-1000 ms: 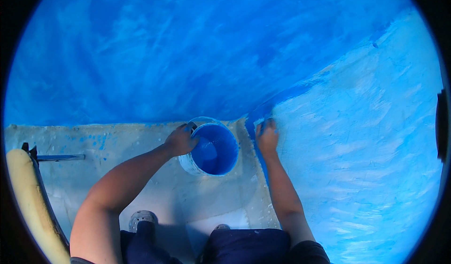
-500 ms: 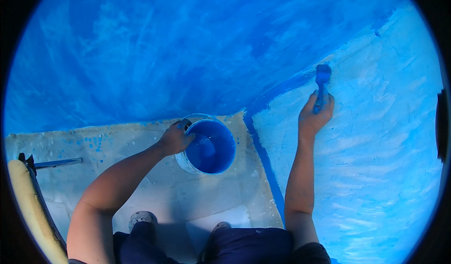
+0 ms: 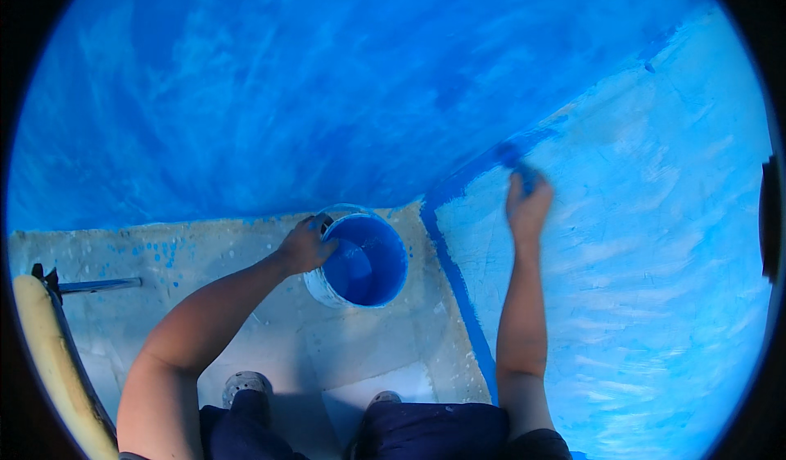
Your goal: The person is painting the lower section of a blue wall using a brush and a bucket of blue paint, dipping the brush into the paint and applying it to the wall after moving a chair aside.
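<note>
My right hand (image 3: 530, 206) is closed round the handle of a paintbrush (image 3: 511, 155), blurred by motion. Its bristles touch the dark blue stripe (image 3: 479, 172) along the corner where the two walls meet. With my left hand (image 3: 307, 245) I grip the rim of a white bucket (image 3: 327, 291), thumb over the edge and fingers at the far side. Blue paint (image 3: 354, 268) lies in the bucket, which is tilted a little toward me. The wall ahead (image 3: 270, 92) is deep blue; the right wall (image 3: 647, 247) is paler and streaky.
Paint spots dot the grey floor (image 3: 205, 296). At the far left is a long cream-coloured object (image 3: 53, 354), with a metal rod (image 3: 102, 285) beside it. My shoes (image 3: 246, 385) stand below the bucket. A dark object (image 3: 770, 218) shows at the right rim.
My right hand has drawn the paintbrush down and left along the corner, nearer the bucket. The left hand and bucket have barely shifted.
</note>
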Demonstrator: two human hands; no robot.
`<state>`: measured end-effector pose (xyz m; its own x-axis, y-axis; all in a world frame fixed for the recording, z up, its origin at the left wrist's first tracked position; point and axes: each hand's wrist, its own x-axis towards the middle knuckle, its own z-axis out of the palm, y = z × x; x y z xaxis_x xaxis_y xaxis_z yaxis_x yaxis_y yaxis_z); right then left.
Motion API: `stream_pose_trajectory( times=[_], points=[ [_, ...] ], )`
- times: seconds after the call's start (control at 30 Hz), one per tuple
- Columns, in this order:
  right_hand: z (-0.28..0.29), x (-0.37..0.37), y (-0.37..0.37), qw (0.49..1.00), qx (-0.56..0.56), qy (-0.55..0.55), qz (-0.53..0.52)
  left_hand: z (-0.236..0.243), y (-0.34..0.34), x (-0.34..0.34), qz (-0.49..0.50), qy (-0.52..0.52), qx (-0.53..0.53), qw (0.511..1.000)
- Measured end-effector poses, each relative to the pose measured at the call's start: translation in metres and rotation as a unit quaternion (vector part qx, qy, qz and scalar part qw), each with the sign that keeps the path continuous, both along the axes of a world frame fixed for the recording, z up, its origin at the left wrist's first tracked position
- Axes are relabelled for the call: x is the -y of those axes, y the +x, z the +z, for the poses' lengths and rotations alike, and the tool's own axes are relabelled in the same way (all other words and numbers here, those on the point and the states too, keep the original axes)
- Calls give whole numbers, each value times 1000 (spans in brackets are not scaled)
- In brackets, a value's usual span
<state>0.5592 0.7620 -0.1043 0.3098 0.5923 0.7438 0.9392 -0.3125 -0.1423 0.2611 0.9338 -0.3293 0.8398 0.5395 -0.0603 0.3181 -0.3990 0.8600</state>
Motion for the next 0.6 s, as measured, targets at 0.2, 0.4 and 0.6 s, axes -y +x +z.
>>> stream_pose_trajectory(
  times=[0.2, 0.4, 0.6],
  points=[
    [42, -24, -30, 985, 96, 119, -77, -2, -6, -4, 11, -9, -33, 999],
    [-111, -5, -12, 978, 123, -117, -119, 2, -1, -1, -2, -10, -34, 999],
    [-100, 6, -6, 984, -80, -150, -57, 5, -1, 0, -3, -12, -38, 999]
  ],
)
